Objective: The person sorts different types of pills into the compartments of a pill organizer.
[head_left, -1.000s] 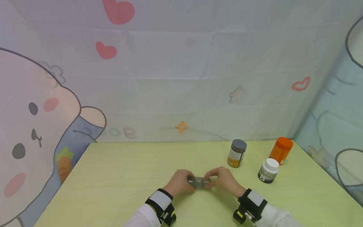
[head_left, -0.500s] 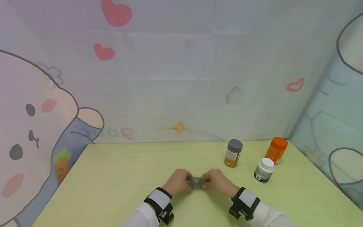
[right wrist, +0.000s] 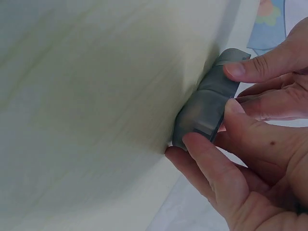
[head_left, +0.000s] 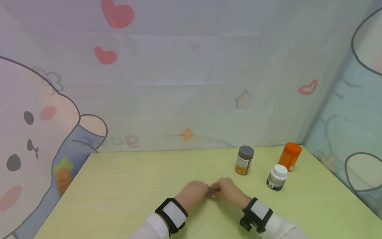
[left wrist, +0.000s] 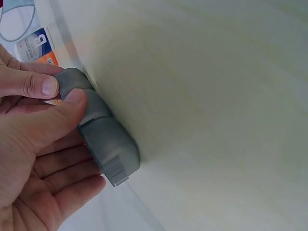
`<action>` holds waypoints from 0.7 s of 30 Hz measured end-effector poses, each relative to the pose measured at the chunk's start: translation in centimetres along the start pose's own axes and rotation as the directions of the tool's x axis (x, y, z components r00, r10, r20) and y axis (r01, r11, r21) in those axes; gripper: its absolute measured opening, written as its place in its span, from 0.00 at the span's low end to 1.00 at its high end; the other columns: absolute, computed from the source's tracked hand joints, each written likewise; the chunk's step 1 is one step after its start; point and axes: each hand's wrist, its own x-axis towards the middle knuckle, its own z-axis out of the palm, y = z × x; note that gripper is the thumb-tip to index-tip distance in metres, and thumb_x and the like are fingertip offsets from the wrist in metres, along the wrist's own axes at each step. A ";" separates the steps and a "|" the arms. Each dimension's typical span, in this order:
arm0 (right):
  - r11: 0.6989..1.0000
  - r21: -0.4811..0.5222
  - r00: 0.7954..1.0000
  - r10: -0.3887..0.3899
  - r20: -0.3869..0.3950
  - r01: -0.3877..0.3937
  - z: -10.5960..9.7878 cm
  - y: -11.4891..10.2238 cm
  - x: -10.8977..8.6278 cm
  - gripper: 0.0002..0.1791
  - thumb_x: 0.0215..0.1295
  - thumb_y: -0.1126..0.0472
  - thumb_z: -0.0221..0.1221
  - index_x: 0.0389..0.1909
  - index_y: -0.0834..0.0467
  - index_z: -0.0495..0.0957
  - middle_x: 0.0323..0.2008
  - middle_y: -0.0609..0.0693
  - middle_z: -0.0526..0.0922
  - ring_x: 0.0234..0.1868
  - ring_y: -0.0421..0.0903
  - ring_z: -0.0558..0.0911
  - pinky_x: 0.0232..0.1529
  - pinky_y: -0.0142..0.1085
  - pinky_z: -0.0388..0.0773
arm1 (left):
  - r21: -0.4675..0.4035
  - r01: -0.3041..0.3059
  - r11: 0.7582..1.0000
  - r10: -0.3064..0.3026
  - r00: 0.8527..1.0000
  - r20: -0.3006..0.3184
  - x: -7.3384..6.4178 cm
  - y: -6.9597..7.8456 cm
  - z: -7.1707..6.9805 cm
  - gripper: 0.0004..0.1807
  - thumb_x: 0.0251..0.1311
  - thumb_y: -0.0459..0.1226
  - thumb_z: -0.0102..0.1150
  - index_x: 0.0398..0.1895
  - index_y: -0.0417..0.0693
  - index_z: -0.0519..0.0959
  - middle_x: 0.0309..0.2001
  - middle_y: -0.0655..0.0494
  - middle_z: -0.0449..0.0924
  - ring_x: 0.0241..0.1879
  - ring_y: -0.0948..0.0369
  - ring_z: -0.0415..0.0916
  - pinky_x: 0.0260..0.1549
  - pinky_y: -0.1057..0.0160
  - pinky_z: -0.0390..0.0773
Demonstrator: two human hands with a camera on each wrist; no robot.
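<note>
Between both hands, just over the table, is a small grey pill organizer (head_left: 210, 192) with a row of rounded compartments. My left hand (head_left: 192, 193) grips it; in the left wrist view its thumb presses the middle of the pill organizer (left wrist: 108, 137) and the other fingers lie behind. My right hand (head_left: 228, 192) pinches the other end. The right wrist view shows that hand's thumb at the edge of the pill organizer (right wrist: 199, 108) and its fingertips at the near end, by a small tab. In the head view the hands cover most of it.
A grey-capped bottle (head_left: 244, 160) stands behind my right hand. Farther right are a white bottle (head_left: 277, 177) and an orange bottle (head_left: 290, 156) close together. The pale yellow table (head_left: 128, 179) ends at a cartoon-printed cloth backdrop (head_left: 179, 83).
My left hand has turned and slid right along the pill organizer, closer to the right hand, covering more of it. The right hand has moved slightly left. The head view has shifted a little.
</note>
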 end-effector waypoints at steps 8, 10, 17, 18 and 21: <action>0.999 -0.033 0.999 0.007 -0.031 -0.008 0.0 -0.1 -0.2 0.06 0.46 0.69 0.64 0.29 0.62 0.83 0.27 0.52 0.84 0.25 0.38 0.77 0.27 0.27 0.71 | -0.045 -0.060 0.997 0.060 0.998 -0.005 0.0 0.0 -0.3 0.04 0.54 0.37 0.59 0.24 0.48 0.76 0.20 0.60 0.74 0.20 0.67 0.69 0.22 0.72 0.70; 0.999 -0.033 0.999 0.008 -0.036 -0.009 0.0 -0.1 -0.2 0.06 0.47 0.69 0.64 0.29 0.62 0.83 0.27 0.52 0.84 0.26 0.39 0.78 0.27 0.27 0.71 | -0.047 -0.078 0.996 0.077 0.997 -0.011 0.0 -0.2 -0.4 0.04 0.55 0.35 0.59 0.24 0.48 0.76 0.20 0.60 0.74 0.19 0.67 0.69 0.21 0.72 0.70; 0.999 -0.054 0.999 -0.004 -0.039 0.002 0.0 0.0 -0.3 0.07 0.46 0.67 0.65 0.30 0.61 0.83 0.27 0.51 0.85 0.26 0.39 0.78 0.27 0.27 0.71 | -0.224 -0.081 0.971 0.092 0.995 0.038 0.1 -1.5 -0.7 0.11 0.60 0.40 0.53 0.20 0.50 0.74 0.15 0.64 0.65 0.18 0.68 0.61 0.20 0.73 0.63; 0.998 -0.057 0.999 -0.006 -0.039 0.004 0.0 0.0 -0.3 0.08 0.46 0.67 0.65 0.30 0.61 0.83 0.28 0.51 0.85 0.27 0.40 0.79 0.28 0.27 0.72 | -0.278 -0.069 0.958 0.087 0.995 0.051 0.3 -1.7 -0.7 0.12 0.61 0.40 0.52 0.20 0.49 0.74 0.15 0.64 0.62 0.17 0.68 0.59 0.19 0.73 0.61; 0.999 -0.054 0.999 -0.007 -0.033 0.005 0.0 0.1 -0.4 0.08 0.45 0.68 0.65 0.30 0.63 0.83 0.29 0.53 0.84 0.29 0.44 0.81 0.30 0.29 0.74 | -0.402 -0.044 0.914 0.082 0.994 0.077 0.6 -2.1 -0.6 0.13 0.62 0.41 0.49 0.23 0.47 0.76 0.14 0.64 0.59 0.16 0.69 0.57 0.20 0.74 0.60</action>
